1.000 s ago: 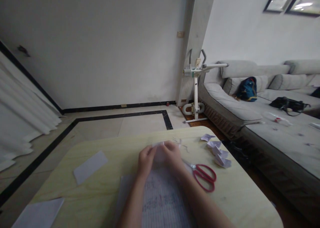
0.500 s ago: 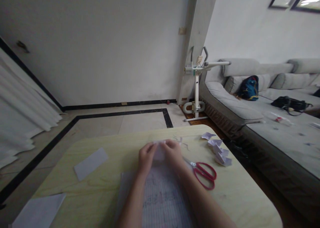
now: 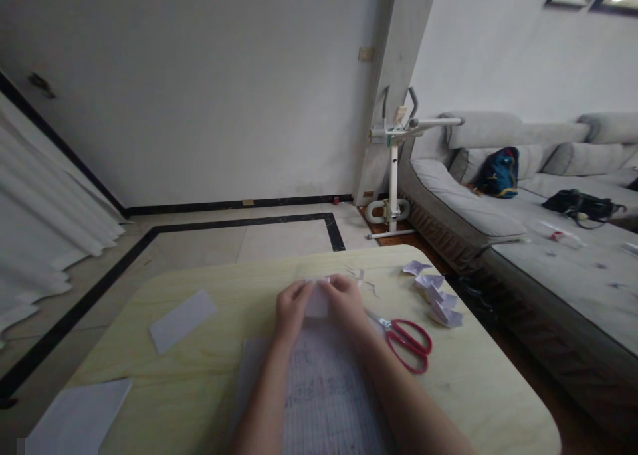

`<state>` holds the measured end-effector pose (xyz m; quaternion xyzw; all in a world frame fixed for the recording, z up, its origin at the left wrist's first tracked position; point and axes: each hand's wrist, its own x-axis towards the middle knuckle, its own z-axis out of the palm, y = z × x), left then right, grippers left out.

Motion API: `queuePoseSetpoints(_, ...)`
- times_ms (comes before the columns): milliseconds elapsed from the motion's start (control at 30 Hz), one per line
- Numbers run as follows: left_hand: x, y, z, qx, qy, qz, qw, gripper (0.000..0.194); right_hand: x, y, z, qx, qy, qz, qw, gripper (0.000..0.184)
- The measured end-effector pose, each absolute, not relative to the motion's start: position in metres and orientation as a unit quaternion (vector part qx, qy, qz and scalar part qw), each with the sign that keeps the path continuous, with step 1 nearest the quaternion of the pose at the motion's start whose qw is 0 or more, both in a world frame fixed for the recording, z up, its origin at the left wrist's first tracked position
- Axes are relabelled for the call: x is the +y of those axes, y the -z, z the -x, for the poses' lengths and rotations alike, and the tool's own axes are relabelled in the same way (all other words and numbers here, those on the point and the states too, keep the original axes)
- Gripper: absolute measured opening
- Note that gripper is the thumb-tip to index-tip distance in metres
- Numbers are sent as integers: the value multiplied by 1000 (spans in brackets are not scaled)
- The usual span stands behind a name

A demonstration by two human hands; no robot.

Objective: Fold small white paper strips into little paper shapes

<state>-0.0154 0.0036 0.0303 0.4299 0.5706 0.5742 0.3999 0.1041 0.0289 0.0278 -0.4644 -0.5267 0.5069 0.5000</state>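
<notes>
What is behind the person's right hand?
Thin scraps show on the table just beyond the right hand. It covers part of the held paper, and whatever lies directly behind cannot be seen.

On the table (image 3: 478, 385), scissors (image 3: 409, 343) lie right of the held paper (image 3: 318, 302), a loose slip (image 3: 182, 321) left.

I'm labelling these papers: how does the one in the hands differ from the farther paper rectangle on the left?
The left hand and right hand grip the held paper; the paper rectangle lies untouched on the table. The held paper is partly covered; the paper rectangle shows whole. Both look whitish.
</notes>
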Motion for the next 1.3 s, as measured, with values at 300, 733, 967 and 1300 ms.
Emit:
queuePoseSetpoints(300,4,-27,16,565,-575,-438,398,27,29,-25,-103,-507,-529,454,507,22)
queuePoseSetpoints(733,4,-27,17,563,-573,-433,409,29,31,-22,-104,-506,-534,442,514,25)
queuePoseSetpoints(967,4,-28,17,565,-575,-442,393,27,31,-24,-105,-517,-521,449,510,23)
queuePoseSetpoints(1300,3,-30,16,576,-579,-421,395,29,31,-22,-104,-513,-533,445,504,26)
